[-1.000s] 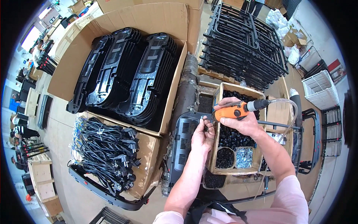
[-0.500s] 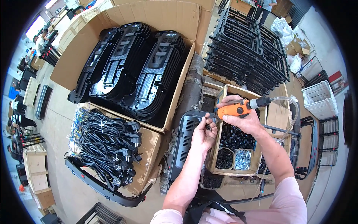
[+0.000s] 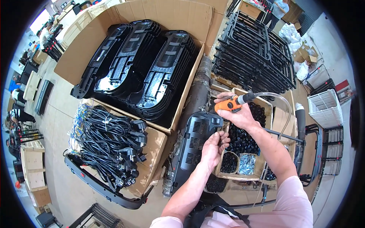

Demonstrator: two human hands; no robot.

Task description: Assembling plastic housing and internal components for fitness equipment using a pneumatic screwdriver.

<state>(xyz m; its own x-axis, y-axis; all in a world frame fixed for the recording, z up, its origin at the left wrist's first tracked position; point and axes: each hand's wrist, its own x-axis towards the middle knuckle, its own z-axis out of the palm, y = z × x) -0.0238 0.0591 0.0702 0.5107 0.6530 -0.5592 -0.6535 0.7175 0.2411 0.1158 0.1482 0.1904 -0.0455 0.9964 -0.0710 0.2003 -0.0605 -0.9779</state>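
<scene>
My right hand [image 3: 239, 114] is wrapped round an orange air screwdriver [image 3: 227, 105] with a clear hose [image 3: 275, 95] at its rear. The tool's front end is beside the far end of a black vented plastic cover [image 3: 195, 138]; I cannot see whether its tip touches. Next to the cover's right edge, my left hand [image 3: 214, 148] has its thumb and fingers pinched together. What they hold, if anything, is hidden. The cover lies lengthwise in front of me, left of a wooden parts box [image 3: 218, 175].
The box has black plastic parts [image 3: 243, 138] and silver screws [image 3: 247, 163]. Black power cords [image 3: 110, 140] lie on cardboard at left, beyond them a carton [image 3: 190, 93] of stacked black covers [image 3: 167, 72]. Black metal frames [image 3: 254, 49] are stacked at far right. People work in the distance.
My left hand has come down toward me from the cover's far end to its right edge. The screwdriver in my right hand has shifted slightly left and away from me.
</scene>
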